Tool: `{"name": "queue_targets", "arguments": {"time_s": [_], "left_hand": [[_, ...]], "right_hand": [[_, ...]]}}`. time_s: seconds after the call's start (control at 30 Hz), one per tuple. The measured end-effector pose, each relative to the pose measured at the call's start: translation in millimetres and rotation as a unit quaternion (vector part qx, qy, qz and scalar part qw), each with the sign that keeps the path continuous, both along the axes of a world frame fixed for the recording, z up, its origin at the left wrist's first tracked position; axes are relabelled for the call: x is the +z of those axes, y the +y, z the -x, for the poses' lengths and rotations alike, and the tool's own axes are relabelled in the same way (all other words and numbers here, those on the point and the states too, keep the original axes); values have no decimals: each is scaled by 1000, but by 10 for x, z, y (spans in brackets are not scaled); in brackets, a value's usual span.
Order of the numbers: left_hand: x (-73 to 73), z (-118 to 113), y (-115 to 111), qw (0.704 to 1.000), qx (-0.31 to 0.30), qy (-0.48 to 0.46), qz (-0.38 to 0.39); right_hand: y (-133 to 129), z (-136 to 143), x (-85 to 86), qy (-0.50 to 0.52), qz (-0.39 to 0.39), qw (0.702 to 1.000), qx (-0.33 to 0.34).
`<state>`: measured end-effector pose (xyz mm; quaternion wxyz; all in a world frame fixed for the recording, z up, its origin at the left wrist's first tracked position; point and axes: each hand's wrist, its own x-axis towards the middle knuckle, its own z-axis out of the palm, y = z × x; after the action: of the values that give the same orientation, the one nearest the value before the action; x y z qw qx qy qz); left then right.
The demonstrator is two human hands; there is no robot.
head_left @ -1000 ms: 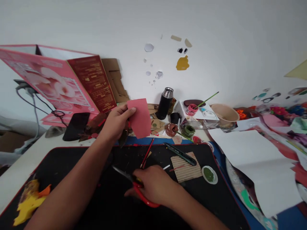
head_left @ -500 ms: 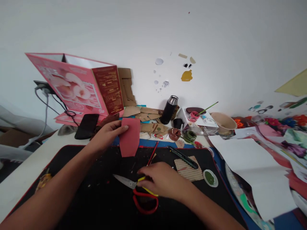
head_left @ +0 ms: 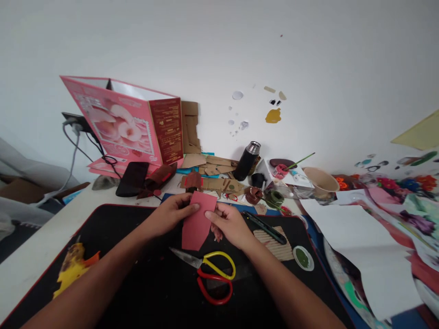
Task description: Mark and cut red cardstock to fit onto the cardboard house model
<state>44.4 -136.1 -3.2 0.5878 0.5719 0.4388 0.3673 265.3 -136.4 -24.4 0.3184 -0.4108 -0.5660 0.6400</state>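
Observation:
A flat red piece of paper or card, with a tapered lower end, hangs upright over the black mat. My left hand pinches its upper left edge, thumb in front. At its right edge my right hand grips it too, with the thumb on the front face and the other fingers mostly hidden behind. Scissors with one yellow and one red handle lie on the mat just below the paper, touched by neither hand. A small pinkish-brown shape beneath my right hand is unclear.
A green-black utility knife rests on corrugated cardboard, beside a small dish of green paint. Behind stand a black flask, paint jars and a pink box. Yellow scraps lie left, white sheets right.
My right hand has left the scissors on the mat and moved up to the paper's right edge. My left hand has brought the paper lower and nearer. The view has shifted slightly.

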Motion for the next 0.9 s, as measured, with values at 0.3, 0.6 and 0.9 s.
{"name": "queue_targets", "arguments": {"time_s": [0.3, 0.6, 0.9], "left_hand": [[-162, 383, 213, 962, 240, 98, -87], [-638, 368, 306, 960, 217, 170, -45], [-806, 218, 269, 977, 193, 86, -3]], "right_hand": [[237, 33, 52, 9, -82, 992, -92], [521, 192, 79, -45, -178, 978, -102], [672, 301, -41, -178, -281, 938, -92]]}}
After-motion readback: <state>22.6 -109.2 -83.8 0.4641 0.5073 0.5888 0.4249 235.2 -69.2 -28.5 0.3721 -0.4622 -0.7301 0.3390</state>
